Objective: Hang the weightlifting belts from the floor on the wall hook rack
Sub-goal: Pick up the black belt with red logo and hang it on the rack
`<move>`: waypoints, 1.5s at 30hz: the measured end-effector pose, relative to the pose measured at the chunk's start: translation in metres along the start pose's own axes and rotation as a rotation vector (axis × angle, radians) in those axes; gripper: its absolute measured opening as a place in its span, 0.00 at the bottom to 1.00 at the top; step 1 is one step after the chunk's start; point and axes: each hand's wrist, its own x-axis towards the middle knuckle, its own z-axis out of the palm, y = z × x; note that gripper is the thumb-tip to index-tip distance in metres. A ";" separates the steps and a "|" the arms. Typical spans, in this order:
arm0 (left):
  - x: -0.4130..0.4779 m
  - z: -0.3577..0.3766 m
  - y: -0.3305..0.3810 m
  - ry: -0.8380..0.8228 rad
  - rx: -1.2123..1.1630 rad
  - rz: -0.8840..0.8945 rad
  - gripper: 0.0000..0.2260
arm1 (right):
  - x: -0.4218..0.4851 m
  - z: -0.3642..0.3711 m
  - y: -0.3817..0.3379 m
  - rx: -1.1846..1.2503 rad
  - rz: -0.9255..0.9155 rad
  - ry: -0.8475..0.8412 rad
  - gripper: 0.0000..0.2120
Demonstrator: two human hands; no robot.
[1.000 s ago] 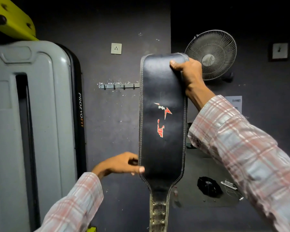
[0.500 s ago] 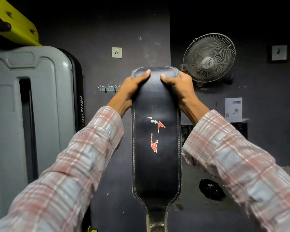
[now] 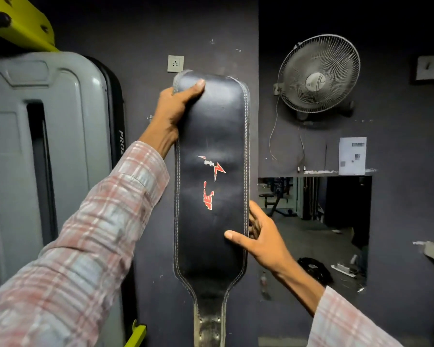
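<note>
A wide black leather weightlifting belt [image 3: 212, 136] with grey stitching and a red logo hangs upright in front of the dark wall. Its narrow worn strap end points down at the bottom of the view. My left hand [image 3: 172, 111] grips the belt's top left edge, thumb across the front. My right hand [image 3: 263, 236] holds the lower right edge, thumb on the front and fingers behind. The wall hook rack is hidden behind the belt and my left hand.
A grey machine cover [image 3: 48, 151] with a yellow frame part [image 3: 25, 23] fills the left. A wall socket [image 3: 175, 63] sits above the belt. A wall fan [image 3: 318, 73] hangs at upper right, above a mirror [image 3: 316, 221] showing the gym floor.
My right hand left the belt's top and dropped to its lower right edge. My left hand stays gripping the top left. The belt rose slightly and now covers the hook rack.
</note>
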 end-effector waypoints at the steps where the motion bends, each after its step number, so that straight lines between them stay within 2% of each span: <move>1: -0.001 -0.001 -0.003 0.005 0.006 -0.008 0.13 | -0.003 0.001 0.005 0.006 0.012 0.009 0.31; 6: -0.006 -0.007 -0.012 0.032 0.038 -0.040 0.11 | -0.022 0.004 0.036 0.004 0.123 -0.005 0.39; 10: -0.008 -0.013 -0.013 0.022 0.045 -0.061 0.17 | -0.018 -0.008 0.042 -0.099 0.122 -0.076 0.26; 14: -0.015 -0.012 -0.018 0.016 0.059 -0.075 0.18 | 0.040 -0.030 -0.007 -0.091 0.054 0.027 0.28; 16: -0.019 -0.012 -0.024 0.005 0.048 -0.089 0.18 | 0.076 -0.037 -0.039 -0.030 0.047 0.061 0.19; 17: -0.020 -0.012 -0.027 -0.004 0.043 -0.095 0.17 | 0.093 -0.039 -0.054 -0.003 0.039 0.065 0.18; 19: -0.026 -0.011 -0.033 -0.035 0.040 -0.103 0.13 | 0.120 -0.037 -0.081 0.002 0.027 0.079 0.32; 20: -0.030 -0.010 -0.036 -0.059 0.038 -0.105 0.11 | 0.131 -0.034 -0.091 0.018 0.041 0.084 0.36; 21: -0.034 -0.009 -0.039 -0.082 0.029 -0.110 0.11 | 0.140 -0.032 -0.098 0.044 0.055 0.099 0.35; 26: -0.050 -0.013 -0.049 -0.155 0.129 -0.052 0.10 | 0.162 -0.025 -0.110 0.222 0.069 0.158 0.14; 29: -0.053 -0.019 -0.049 -0.203 0.211 -0.038 0.11 | 0.159 -0.023 -0.105 0.276 0.069 0.163 0.10; 32: -0.044 -0.020 -0.041 -0.210 0.183 -0.148 0.13 | 0.149 -0.014 -0.097 0.259 0.025 0.176 0.12; 35: -0.034 -0.019 -0.034 -0.187 0.142 -0.307 0.20 | 0.138 -0.007 -0.088 0.193 -0.065 0.164 0.12; 39: -0.029 -0.019 -0.035 -0.256 0.043 -0.431 0.21 | 0.125 -0.008 -0.081 0.075 -0.169 0.093 0.12; 42: -0.032 -0.017 -0.040 -0.186 0.020 -0.321 0.12 | 0.120 -0.015 -0.080 0.020 -0.180 0.039 0.12; 45: -0.042 -0.011 -0.049 -0.172 0.101 -0.178 0.05 | 0.125 -0.022 -0.092 0.023 -0.059 0.076 0.12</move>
